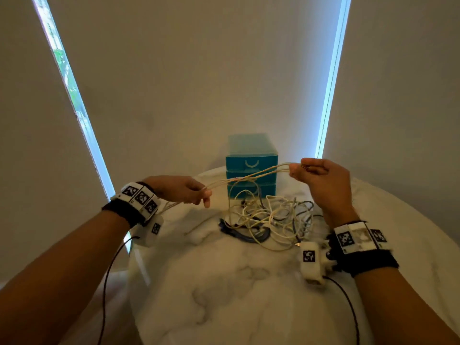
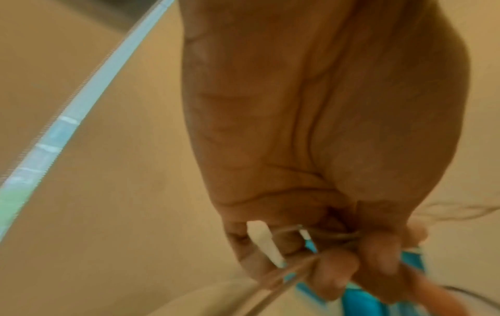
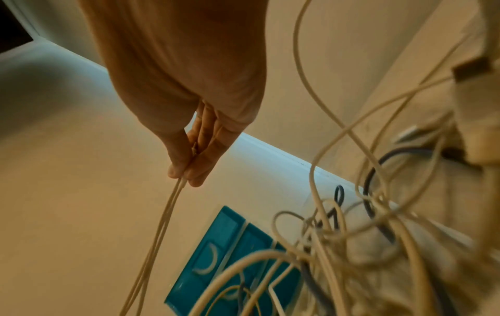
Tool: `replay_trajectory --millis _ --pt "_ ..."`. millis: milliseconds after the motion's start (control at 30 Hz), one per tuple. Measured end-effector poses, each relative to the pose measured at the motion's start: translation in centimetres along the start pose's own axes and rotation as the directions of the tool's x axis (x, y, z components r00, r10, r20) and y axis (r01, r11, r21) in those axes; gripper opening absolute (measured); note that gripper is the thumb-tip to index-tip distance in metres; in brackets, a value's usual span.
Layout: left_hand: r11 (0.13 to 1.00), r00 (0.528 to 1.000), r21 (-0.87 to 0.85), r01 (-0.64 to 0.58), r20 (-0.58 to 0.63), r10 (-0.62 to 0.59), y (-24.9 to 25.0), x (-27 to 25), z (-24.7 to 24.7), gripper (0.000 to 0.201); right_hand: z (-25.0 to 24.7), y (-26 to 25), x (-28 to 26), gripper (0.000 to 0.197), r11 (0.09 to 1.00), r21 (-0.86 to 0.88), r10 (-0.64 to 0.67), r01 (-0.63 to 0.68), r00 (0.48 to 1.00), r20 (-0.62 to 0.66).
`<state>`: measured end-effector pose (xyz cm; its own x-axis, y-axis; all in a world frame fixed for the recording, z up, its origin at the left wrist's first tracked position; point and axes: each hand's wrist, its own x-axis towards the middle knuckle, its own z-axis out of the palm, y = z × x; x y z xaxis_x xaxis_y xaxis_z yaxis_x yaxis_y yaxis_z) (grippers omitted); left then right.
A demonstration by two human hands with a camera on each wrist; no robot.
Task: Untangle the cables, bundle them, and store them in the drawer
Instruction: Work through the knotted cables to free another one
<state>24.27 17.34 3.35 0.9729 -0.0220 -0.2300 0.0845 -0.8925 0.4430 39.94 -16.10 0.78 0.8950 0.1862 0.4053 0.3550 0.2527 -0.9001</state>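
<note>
Folded white cable [image 1: 249, 176] spans left-right above the marble table [image 1: 224, 282], rising toward right hand [image 1: 321, 180], which pinches its loop; left hand [image 1: 181, 189] grips the other end. Tangled cables [image 1: 268, 220] lie before the closed blue drawer unit [image 1: 251, 155].

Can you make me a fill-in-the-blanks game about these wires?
1. Both hands hold a folded white cable stretched ____ them.
2. The drawer box behind the tangled pile is colored ____.
3. All its drawers are ____.
4. The pile lies on a marble ____.

Missing words: between; blue; closed; table
</note>
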Motion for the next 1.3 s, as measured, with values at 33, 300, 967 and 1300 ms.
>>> replay_trajectory --millis 33,300,967,1300 --pt "0.999 1.0 -0.052 0.013 0.009 -0.013 -1.6 -0.8 -0.4 0.045 -0.4 -0.4 0.5 0.033 1.0 0.002 -0.006 0.007 1.0 -0.015" --pt "0.934 0.93 0.219 0.281 -0.304 -0.209 -5.7 -3.0 -3.4 0.022 2.8 -1.2 0.3 0.03 0.985 -0.167 -0.033 0.043 0.997 0.063" --pt "0.925 0.83 -0.288 -0.25 -0.556 0.051 9.2 3.4 0.4 0.05 7.1 0.1 -2.9 0.028 0.953 -0.3 0.008 0.038 0.989 0.148" --pt "0.947 0.876 -0.32 -0.008 -0.46 -0.148 11.3 6.5 4.3 0.09 2.5 -1.8 -2.4 0.053 0.895 -0.445 0.212 -0.046 0.919 0.332"
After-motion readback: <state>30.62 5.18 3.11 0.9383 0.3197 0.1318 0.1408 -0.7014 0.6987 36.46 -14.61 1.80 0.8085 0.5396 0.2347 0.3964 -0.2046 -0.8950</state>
